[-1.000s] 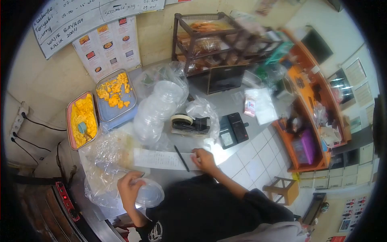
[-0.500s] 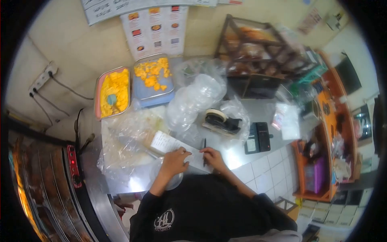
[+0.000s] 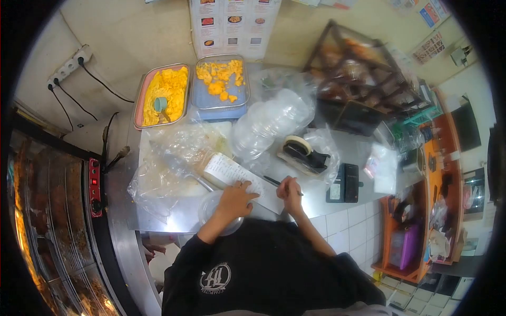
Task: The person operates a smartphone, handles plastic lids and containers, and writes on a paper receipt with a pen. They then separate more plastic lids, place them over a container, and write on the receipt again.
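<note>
A long white strip of paper [image 3: 227, 169] with handwriting on it lies slanted on the metal counter. My left hand [image 3: 234, 204] rests flat on the strip, fingers spread, and covers part of it. By the strip's right-hand part, my right hand [image 3: 290, 196] is closed around a dark pen [image 3: 271, 180]. The pen lies crosswise in the fingers, one end pointing left over the counter. Beneath my left wrist stands a clear plastic tub [image 3: 211, 204], partly covered by the forearm. A metal utensil handle [image 3: 204, 183] sticks out of clear plastic beside the paper.
Behind the paper lies a stack of clear round lids [image 3: 274, 121]. A tape dispenser [image 3: 303, 155] and a black device [image 3: 349, 183] are to the right. Two trays of yellow food, one pink [image 3: 138, 100] and one blue [image 3: 197, 95], stand at the back. A heated cabinet [image 3: 58, 210] is left.
My right hand has turned, and the pen has gone from nearly upright to slanting left. My left hand has flattened on the paper, uncovering more writing. The view has shifted.
</note>
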A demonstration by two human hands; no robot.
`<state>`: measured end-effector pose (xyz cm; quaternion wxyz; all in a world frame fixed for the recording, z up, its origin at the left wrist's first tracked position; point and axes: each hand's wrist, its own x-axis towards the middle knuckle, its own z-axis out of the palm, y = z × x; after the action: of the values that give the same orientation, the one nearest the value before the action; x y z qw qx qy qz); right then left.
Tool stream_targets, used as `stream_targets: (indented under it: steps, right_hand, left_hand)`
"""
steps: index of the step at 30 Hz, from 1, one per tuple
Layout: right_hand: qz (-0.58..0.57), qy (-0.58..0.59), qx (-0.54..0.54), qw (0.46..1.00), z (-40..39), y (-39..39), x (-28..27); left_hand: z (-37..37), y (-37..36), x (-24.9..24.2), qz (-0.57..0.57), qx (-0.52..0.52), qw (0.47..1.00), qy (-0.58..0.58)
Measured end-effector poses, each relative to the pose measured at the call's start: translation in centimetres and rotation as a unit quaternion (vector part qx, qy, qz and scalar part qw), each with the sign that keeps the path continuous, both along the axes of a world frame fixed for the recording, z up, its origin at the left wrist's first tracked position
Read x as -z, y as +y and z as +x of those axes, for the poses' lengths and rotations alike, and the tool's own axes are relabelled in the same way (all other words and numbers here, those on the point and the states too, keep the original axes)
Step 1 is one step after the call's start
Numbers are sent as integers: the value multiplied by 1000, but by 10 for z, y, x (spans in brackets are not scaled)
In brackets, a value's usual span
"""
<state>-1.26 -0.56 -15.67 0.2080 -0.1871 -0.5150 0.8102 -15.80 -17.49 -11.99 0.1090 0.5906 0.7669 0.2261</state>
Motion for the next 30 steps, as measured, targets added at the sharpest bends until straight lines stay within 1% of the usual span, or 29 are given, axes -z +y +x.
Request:
stream_targets:
  steps: [1, 2, 4, 5, 7, 8, 10, 11, 13, 14, 16, 17, 19, 23, 26, 28, 30]
  right_hand:
    - [-120, 20, -22, 992, -3, -1, -4]
    - [-120, 20, -25, 992, -7, -5, -6]
    - [-47, -55, 14, 997, -15, -13, -8]
    - [-46, -55, 13, 997, -13, -12, -4]
    - [19, -37, -28, 999, -5, -5, 12]
    - [19, -38, -28, 999, 2, 0, 19]
    - [-3, -108, -116, 987, 12, 7, 21]
    - [-2, -109, -115, 987, 14, 5, 25]
    - [30, -88, -40, 995, 3, -11, -3]
    - [30, -89, -42, 995, 3, -12, -7]
    - [120, -92, -22, 988, 3, -13, -10]
    - [119, -93, -22, 988, 7, -9, -5]
    - [159, -145, -101, 971, 18, -1, 4]
    - [169, -145, -111, 969, 19, 2, 7]
    - [182, -146, -113, 966, 11, 0, -4]
    - [278, -156, -144, 937, 12, 1, -4]
    - [272, -163, -143, 938, 12, -1, -4]
  left_hand:
    - [2, 0, -2, -30, 10, 999, 19]
    - [5, 0, -3, -61, 20, 997, 37]
    - [9, 0, 8, -69, 23, 996, 53]
    - [11, 0, 13, -79, 29, 994, 68]
    - [13, 0, 8, -90, 33, 993, 73]
    - [14, 0, 6, -102, 39, 991, 79]
    - [16, 0, 6, -114, 49, 989, 86]
    - [17, 0, 6, -125, 57, 986, 94]
    - [21, 1, 6, -133, 59, 984, 98]
    - [22, 1, 6, -142, 60, 983, 103]
    - [23, 2, 10, -146, 57, 982, 104]
    - [24, 2, 11, -150, 56, 981, 105]
    - [25, 2, 11, -149, 55, 982, 105]
    - [26, 2, 14, -139, 53, 982, 120]
    - [26, 2, 14, -143, 63, 980, 127]
    - [26, 3, 10, -161, 65, 978, 118]
    - [26, 3, 9, -178, 69, 976, 108]
